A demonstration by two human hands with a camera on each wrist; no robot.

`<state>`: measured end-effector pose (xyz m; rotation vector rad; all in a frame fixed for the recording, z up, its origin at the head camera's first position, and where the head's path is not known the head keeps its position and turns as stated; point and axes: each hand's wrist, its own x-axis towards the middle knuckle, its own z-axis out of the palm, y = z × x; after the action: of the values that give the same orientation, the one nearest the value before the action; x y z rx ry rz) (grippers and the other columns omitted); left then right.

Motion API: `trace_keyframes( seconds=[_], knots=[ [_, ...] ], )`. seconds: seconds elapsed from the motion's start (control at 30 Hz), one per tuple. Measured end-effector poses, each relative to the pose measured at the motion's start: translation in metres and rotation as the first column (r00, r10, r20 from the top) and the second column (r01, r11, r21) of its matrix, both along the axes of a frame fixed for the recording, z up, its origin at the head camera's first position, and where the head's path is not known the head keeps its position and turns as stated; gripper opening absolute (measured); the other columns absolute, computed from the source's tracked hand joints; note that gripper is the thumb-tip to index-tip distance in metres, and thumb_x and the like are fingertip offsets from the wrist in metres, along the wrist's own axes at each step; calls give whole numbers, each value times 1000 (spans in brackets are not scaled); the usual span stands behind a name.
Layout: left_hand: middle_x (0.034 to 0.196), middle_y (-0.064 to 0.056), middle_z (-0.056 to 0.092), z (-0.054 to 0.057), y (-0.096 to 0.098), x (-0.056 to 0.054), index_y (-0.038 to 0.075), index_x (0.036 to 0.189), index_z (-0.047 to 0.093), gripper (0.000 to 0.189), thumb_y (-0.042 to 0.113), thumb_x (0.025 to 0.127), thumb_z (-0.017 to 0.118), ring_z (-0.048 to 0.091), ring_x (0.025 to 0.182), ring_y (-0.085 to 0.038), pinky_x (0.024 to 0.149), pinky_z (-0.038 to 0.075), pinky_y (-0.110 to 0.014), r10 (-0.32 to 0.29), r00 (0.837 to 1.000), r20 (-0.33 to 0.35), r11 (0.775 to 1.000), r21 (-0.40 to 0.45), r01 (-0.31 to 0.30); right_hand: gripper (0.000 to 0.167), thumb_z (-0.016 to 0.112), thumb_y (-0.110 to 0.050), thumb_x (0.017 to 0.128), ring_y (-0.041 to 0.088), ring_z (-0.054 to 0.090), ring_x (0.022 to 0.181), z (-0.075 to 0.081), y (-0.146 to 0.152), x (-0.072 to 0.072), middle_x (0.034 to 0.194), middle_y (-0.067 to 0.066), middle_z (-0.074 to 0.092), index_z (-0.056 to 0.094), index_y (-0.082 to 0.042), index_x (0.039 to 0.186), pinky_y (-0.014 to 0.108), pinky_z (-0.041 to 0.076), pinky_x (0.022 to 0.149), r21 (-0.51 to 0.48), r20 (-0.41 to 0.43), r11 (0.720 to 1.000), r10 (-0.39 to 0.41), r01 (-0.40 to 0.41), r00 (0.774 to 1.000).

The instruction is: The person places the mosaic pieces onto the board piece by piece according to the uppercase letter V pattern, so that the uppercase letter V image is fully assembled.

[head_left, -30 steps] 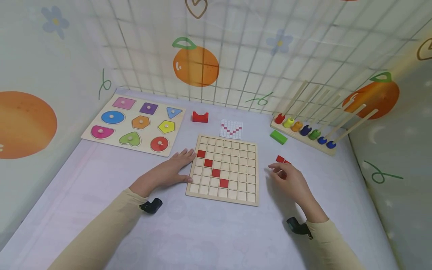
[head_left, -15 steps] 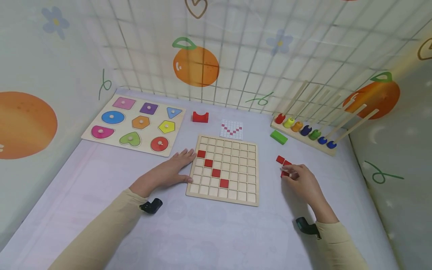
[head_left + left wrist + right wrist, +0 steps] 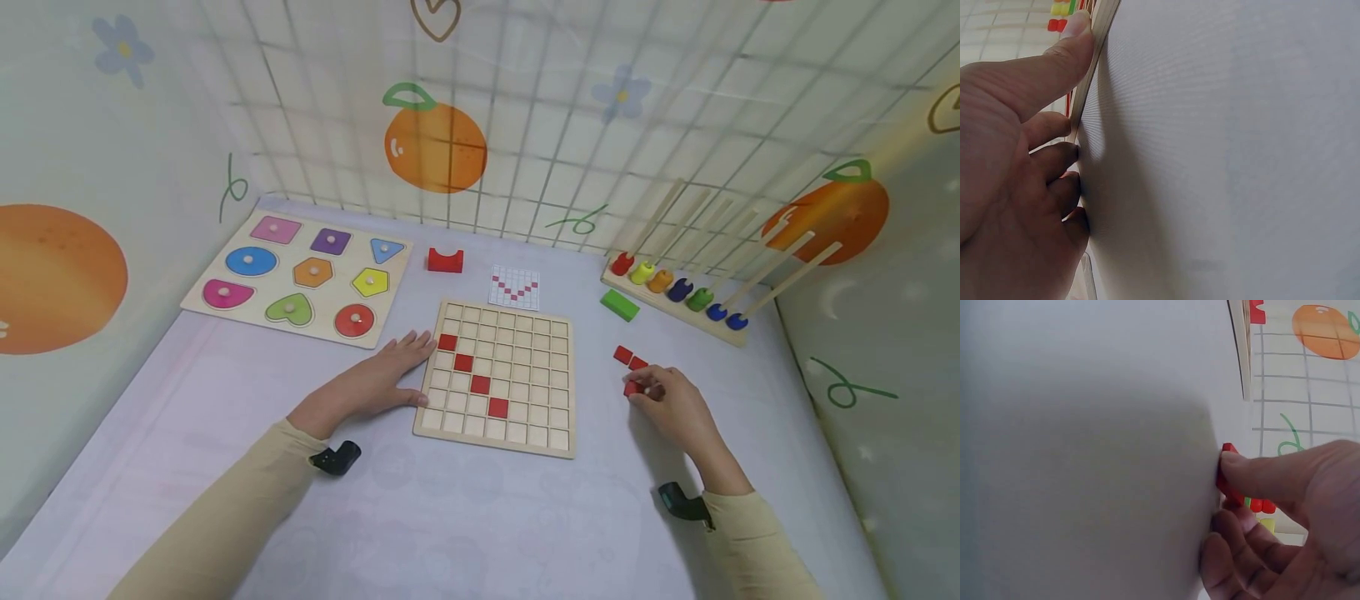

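A wooden grid board [image 3: 525,446] lies mid-table, with several red square tiles in its cells forming a diagonal from upper left to lower middle. My left hand [image 3: 378,379] rests flat at the board's left edge, its fingers spread and fingertips at the rim. Right of the board, my right hand [image 3: 671,408] pinches a red square tile [image 3: 633,388] between thumb and fingers; in the right wrist view the thumb presses on that tile [image 3: 1227,478], close to the tabletop. Two more red tiles [image 3: 623,355] lie just beyond these fingers, one partly hidden.
A pattern card [image 3: 513,287] with a red V lies behind the board. Nearby are a red notched block [image 3: 446,261] and a green block [image 3: 619,305]. A shape puzzle [image 3: 330,329] lies at left; a pegged rack with coloured beads [image 3: 675,296] stands at back right.
My right hand has moved right, away from the board, to the loose red tiles, and its fingers have closed on the nearest one. The left hand has stayed in place.
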<state>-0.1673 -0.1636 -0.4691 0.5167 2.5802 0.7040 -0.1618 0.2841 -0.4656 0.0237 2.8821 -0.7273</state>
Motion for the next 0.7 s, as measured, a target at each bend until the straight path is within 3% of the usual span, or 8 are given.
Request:
trace_keyframes(
  seconds=[0.37, 0.7],
  knots=[
    [171, -6, 13, 1, 0, 1, 15, 163, 23, 94, 38, 90, 78, 3, 157, -28, 126, 12, -49, 5, 1000, 14, 1000, 7, -5, 34, 71, -18, 97, 31, 58, 92, -1, 2, -2, 108, 17, 64, 57, -15, 127, 35, 56, 74, 10, 93, 1000, -7, 6, 996],
    [171, -5, 13, 0, 0, -1, 16, 163, 23, 95, 37, 90, 78, 3, 157, -28, 126, 12, -49, 8, 1000, 12, 1000, 8, -8, 33, 68, -20, 99, 29, 58, 88, -2, 1, 0, 105, 16, 65, 58, -17, 130, 33, 54, 70, -2, 61, 1000, -10, 10, 998]
  ],
)
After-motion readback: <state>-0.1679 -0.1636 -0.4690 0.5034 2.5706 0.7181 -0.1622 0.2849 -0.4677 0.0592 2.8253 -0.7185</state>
